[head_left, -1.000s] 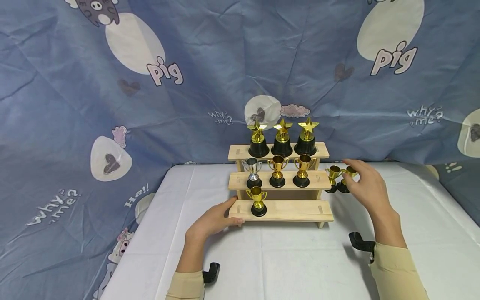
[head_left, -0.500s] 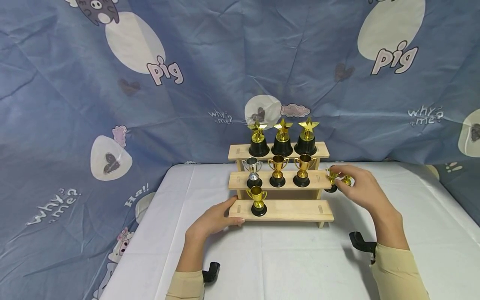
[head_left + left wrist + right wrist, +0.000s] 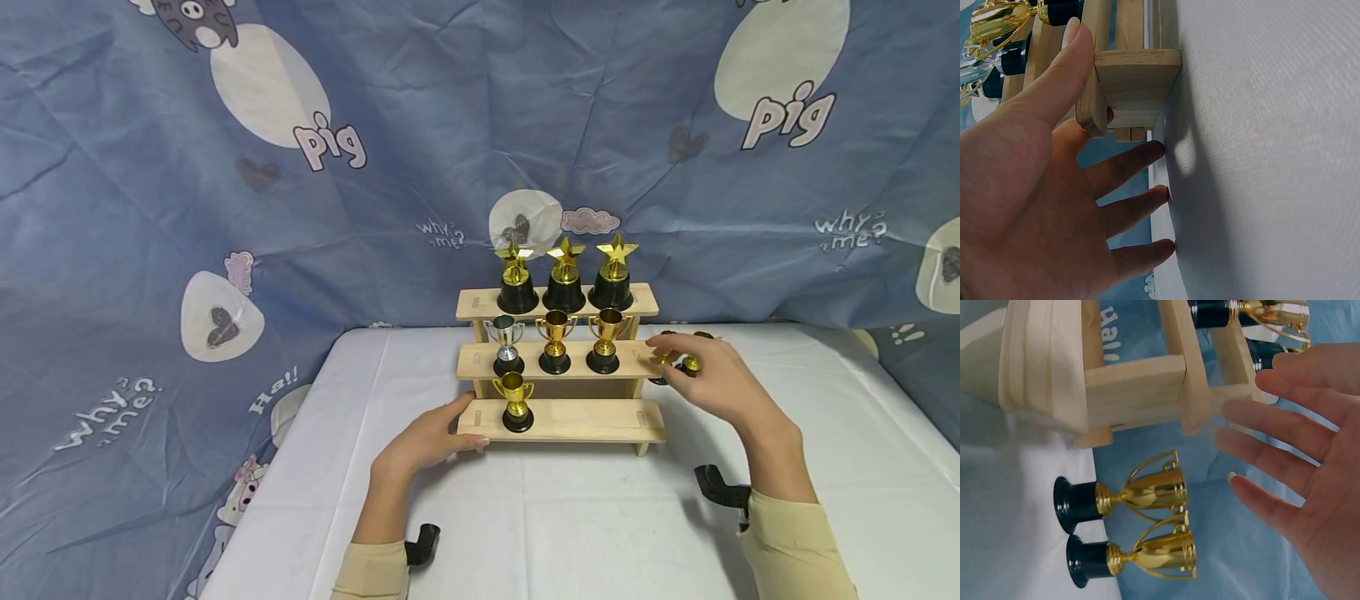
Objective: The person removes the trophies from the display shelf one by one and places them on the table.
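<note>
A three-step wooden display stand [image 3: 588, 421] stands on the white cloth. My left hand [image 3: 423, 437] holds the left end of its bottom step; in the left wrist view its thumb lies along the top, the index finger is partly hidden at the end, and the other fingers reach to the cloth. My right hand [image 3: 716, 379] hovers at the stand's right side with fingers extended and nothing in them. Two small gold trophy cups, a nearer one [image 3: 1154, 489] and another [image 3: 1163, 553], stand side by side beneath it, partly hidden in the head view.
Three gold star trophies [image 3: 615, 279] line the top step. The middle step bears one silver trophy cup [image 3: 507, 337] and two bronze-gold trophy cups [image 3: 556, 337]. One gold trophy cup [image 3: 516, 400] is at the bottom step's left. A blue printed curtain [image 3: 412, 167] hangs behind.
My right hand has moved left and slightly down, from over the right-hand loose trophy cup to beside the middle step's right end, covering more of both cups. My left hand has stayed put.
</note>
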Demonstrator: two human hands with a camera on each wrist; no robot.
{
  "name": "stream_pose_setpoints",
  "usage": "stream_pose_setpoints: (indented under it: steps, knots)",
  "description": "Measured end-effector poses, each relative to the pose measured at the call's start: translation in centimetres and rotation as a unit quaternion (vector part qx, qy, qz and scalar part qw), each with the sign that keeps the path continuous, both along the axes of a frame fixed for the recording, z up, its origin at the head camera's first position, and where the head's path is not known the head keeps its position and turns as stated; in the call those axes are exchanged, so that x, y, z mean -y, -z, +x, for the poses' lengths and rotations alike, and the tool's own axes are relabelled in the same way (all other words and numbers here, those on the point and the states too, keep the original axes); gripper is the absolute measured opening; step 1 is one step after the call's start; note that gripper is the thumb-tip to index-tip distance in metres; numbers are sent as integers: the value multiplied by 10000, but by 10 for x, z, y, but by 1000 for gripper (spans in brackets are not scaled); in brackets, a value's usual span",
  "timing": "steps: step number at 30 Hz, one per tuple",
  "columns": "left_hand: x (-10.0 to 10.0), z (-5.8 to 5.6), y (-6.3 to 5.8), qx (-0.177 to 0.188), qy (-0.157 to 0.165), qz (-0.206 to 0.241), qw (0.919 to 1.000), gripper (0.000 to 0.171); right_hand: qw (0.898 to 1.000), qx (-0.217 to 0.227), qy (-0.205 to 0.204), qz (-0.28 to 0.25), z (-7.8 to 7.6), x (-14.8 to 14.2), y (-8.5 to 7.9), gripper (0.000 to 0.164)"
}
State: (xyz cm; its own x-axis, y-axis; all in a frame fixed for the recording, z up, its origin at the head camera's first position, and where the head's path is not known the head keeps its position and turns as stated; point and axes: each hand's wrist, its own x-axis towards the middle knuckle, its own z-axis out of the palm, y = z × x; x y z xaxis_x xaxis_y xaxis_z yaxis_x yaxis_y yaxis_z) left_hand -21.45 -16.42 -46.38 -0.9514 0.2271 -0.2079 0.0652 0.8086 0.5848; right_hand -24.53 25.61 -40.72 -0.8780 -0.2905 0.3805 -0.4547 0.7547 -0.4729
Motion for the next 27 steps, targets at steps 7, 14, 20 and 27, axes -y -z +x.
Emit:
stream_pose_setpoints:
  steps: [7, 14, 20, 27]
  knots:
    - [0, 0, 0, -1, -19, 36, 10000, 89, 9995, 114, -289, 86, 3, 12, -1, 32]
    - [0, 0, -1, -11, -8, 40, 10000, 89, 9973, 242, -691, -45, 7, 29, -1, 31]
    - [0, 0, -2, -4, -17, 16, 10000, 90, 9963, 351, -782, -16, 10, 39, -4, 32]
    - [0, 1, -2, 27, -33, 7, 10000, 90, 9956, 298, -870, 172, 11, 47, -2, 34]
